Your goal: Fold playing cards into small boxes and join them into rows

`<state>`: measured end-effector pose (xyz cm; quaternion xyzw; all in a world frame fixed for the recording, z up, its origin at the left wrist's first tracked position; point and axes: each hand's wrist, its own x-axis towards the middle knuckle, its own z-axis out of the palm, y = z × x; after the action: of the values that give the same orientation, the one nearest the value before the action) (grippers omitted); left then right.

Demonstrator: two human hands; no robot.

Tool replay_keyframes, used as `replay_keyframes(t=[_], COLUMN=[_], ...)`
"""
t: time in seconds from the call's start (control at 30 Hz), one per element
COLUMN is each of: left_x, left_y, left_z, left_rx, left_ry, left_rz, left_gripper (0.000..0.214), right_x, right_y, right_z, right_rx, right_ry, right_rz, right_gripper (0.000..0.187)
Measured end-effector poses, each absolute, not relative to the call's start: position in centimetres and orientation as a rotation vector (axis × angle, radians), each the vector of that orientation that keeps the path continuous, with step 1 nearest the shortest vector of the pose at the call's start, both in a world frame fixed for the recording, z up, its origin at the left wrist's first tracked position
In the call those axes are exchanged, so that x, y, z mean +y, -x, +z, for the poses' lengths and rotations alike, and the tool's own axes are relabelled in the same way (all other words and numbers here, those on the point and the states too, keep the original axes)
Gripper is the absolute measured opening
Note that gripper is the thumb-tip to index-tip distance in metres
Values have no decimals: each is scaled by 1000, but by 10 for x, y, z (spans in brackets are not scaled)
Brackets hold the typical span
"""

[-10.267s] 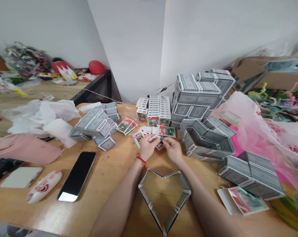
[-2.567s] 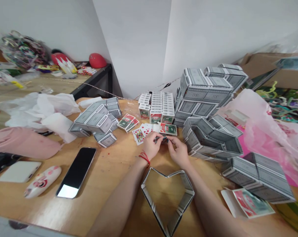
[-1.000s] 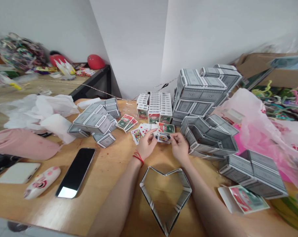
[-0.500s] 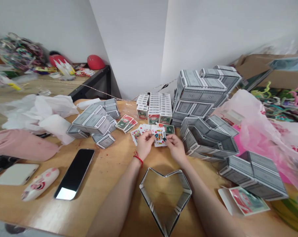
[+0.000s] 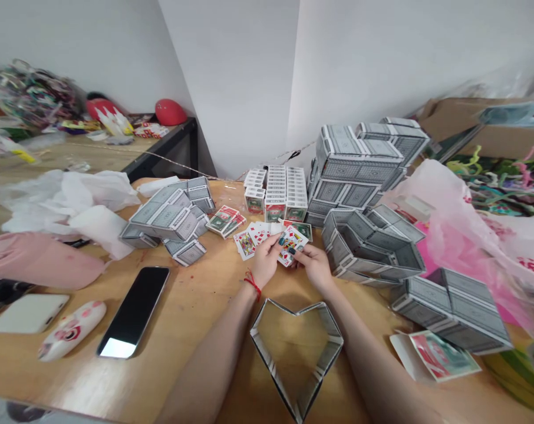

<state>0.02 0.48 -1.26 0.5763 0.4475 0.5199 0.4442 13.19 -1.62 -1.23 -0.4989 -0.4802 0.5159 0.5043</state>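
Observation:
A king of diamonds playing card (image 5: 293,238) is tilted face up between my two hands; whether more cards lie under it I cannot tell. My left hand (image 5: 267,259) pinches its left edge, with a red string bracelet round the wrist. My right hand (image 5: 313,265) grips its lower right side, the thumb on the card's face. Just left of them, loose playing cards (image 5: 246,241) lie face up on the table, a jack of diamonds among them. Between my forearms stands a heart-shaped frame of joined cards (image 5: 267,365).
Card boxes (image 5: 276,194) stand in rows at the back. Built card blocks (image 5: 355,159) are piled to the right, with more card blocks (image 5: 170,215) at left. A phone (image 5: 134,312), a patterned white case (image 5: 72,330) and an opened card box (image 5: 444,353) lie nearer me.
The king card has turned from nearly upright to a tilt, leaning to the right. My left hand has shifted slightly right, and my right thumb has moved onto the card's face.

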Motion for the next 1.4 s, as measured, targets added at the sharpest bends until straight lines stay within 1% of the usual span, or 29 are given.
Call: replay_keyframes(t=[0.1,0.2,0.23,0.33,0.37,0.4,0.43,0.57,0.67,0.8,1.0,1.4], left_x=[7,9,10,8,7,6,4,1,1,2,4,3], left_y=[0,3,4,7,7,7,7,5,6,9,8,2], left_z=[-17,-20,-20,-19,-18,-17,-16,-15,-15,-17,-18,-15], left_rx=[1132,1227,1258,1319,1317,1308,1294,1270,1301,1346,1388,1473], left_ry=[-1322,-1300,-1349,-1662,-1792,-1920,-2036,-2311,-2341,-2311,-2259,-2158], left_rz=[1287,1338,1346,1341,1341,1333,1316,1271,1287,1300,1326,1372], left_gripper=[21,17,16,15,15,16,17,21,19,15,15,18], right_x=[-15,-15,-15,-15,-16,-17,-17,-20,-21,-22,-24,-25], right_y=[-133,-130,-129,-128,-129,-130,-132,-135,-134,-133,-131,-130], right_z=[-16,-21,-22,-22,-21,-20,-19,-15,-15,-17,-20,-25], right_rx=[-1202,-1278,-1280,-1295,-1323,-1366,-1415,-1561,-1601,-1659,-1716,-1799], right_ry=[1222,1239,1221,1164,1161,1166,1177,1237,1272,1306,1392,1510], right_rz=[1209,1096,1040,875,820,762,697,438,325,239,179,184], right_gripper=[20,20,25,57,61,60,55,27,20,21,24,32])
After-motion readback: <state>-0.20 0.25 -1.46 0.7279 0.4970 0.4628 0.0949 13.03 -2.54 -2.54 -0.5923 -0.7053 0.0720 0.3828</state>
